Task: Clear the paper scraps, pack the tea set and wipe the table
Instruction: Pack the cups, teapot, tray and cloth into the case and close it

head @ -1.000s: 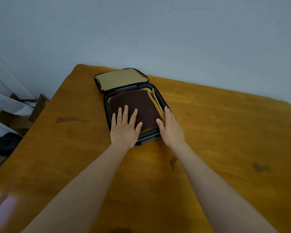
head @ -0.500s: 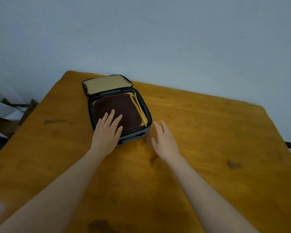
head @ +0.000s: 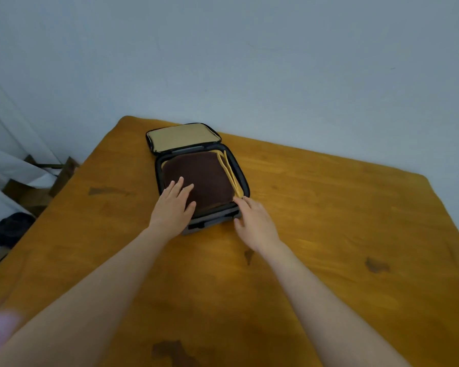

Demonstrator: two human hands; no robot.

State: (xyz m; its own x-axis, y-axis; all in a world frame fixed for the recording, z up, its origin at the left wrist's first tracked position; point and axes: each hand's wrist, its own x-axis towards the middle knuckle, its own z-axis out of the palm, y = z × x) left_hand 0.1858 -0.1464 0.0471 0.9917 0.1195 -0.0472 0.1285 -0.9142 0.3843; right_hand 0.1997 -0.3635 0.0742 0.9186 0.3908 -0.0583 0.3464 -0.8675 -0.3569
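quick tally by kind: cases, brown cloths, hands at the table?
case: 1
brown cloth: 1
hands: 2 (left hand, right hand)
Total: 4

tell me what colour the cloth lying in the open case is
Dark brown cloth, clearest in the head view.

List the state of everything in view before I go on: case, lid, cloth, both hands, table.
Case: open, standing on the table.
Lid: folded back, tan lining facing up.
Brown cloth: lying flat inside the case.
Left hand: open, fingers straight, resting on the brown cloth.
Right hand: open, fingertips at the case's near right corner.
Table: dark marks showing on the wood.
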